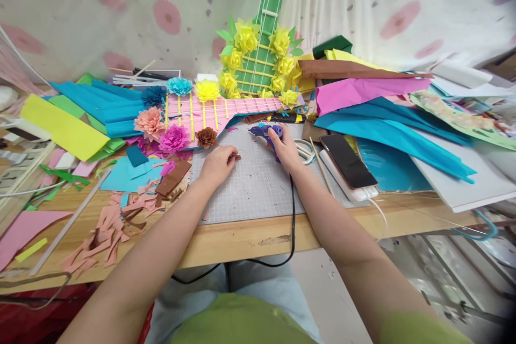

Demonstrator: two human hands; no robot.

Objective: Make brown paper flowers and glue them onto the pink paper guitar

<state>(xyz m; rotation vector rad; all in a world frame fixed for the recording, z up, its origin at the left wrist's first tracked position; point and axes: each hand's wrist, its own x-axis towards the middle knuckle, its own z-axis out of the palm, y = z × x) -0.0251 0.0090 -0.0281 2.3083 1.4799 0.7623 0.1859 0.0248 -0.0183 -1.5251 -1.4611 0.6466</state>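
We judged the main hazard to be the nozzle of the glue gun (263, 131), presumably hot. Our right hand (285, 149) was closed around its handle with the nozzle pointing left, toward our left hand (217, 165), so a slip could have burned skin or dropped glue on the cutting mat (250, 193). The black cord (292, 209) ran from under the right wrist over the edge of the bench (242, 239); a snag there could have jerked the gun. The left hand was curled, its fingertips pinching a small brown paper piece (236, 157) at its right side, low over the mat. The piece looked thin, creased and light, and we judged it easily crushed or dropped. Just beyond the left hand lay a brown paper flower (206, 137) and a pink paper guitar (229, 108). Scissors (305, 151) and a phone (349, 162) lay just right of the right hand.
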